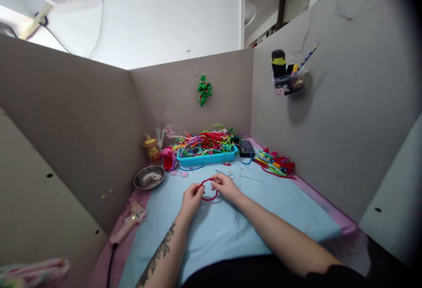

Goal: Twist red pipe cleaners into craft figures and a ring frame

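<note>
1. Clearly, from the head view, I have one red loop [209,199] to mind; it sits between the left hand [193,196] and the right hand [227,187], over the cloth-covered worktop [293,204], nearer the wearer's body than the blue tray [206,160].
2. I judge it very light, soft and easily bent; its cord-like surface looks more grippy than slippery. I doubt it would break, though a hard squeeze could flatten its round shape.
3. I would take it by its opposite sides, with fingertips only. Both hands do so: the left pinches the left side, the right pinches the upper right. The exact contact under the fingers is hidden from me.
4. I make out no clear long axis or pointing end in this roughly round ring. Its opening faces the camera, and its lower curve bows toward the wearer.
</note>
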Available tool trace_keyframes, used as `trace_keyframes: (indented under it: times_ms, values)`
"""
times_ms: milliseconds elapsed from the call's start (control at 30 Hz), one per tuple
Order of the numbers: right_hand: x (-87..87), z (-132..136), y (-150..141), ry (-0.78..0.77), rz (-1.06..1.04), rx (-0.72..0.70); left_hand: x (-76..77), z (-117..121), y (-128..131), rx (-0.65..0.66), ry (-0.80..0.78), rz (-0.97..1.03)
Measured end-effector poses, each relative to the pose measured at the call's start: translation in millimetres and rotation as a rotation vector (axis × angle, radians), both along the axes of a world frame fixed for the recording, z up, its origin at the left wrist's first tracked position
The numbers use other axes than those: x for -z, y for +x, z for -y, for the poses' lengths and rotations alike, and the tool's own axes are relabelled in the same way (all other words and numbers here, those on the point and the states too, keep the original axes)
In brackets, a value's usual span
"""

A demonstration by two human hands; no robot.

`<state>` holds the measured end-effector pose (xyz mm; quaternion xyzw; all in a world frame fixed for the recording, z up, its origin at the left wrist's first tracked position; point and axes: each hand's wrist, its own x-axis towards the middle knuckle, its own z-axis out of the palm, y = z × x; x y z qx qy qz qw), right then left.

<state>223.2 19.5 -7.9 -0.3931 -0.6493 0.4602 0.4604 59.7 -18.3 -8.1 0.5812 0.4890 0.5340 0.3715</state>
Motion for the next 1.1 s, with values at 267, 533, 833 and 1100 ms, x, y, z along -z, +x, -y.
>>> trace_keyframes:
  times_ms: [267,533,833,1100]
  values:
    - [4.5,-4,-3,-0.159,-0.16,-0.103,2.8,-5,-6,-0.036,-0.124,0.099]
    - [-1.8,-4,2,-0.201,-0.213,-0.027,4.1,-7,-7,-0.019,-0.143,0.191]
    - [-2.8,-2,2,-0.222,-0.213,-0.044,6.0,-11,-9,-0.014,-0.165,0.318]
    - [-1.0,-2,3,-0.215,-0.214,-0.046,2.3,-8,-8,-0.015,-0.206,0.316]
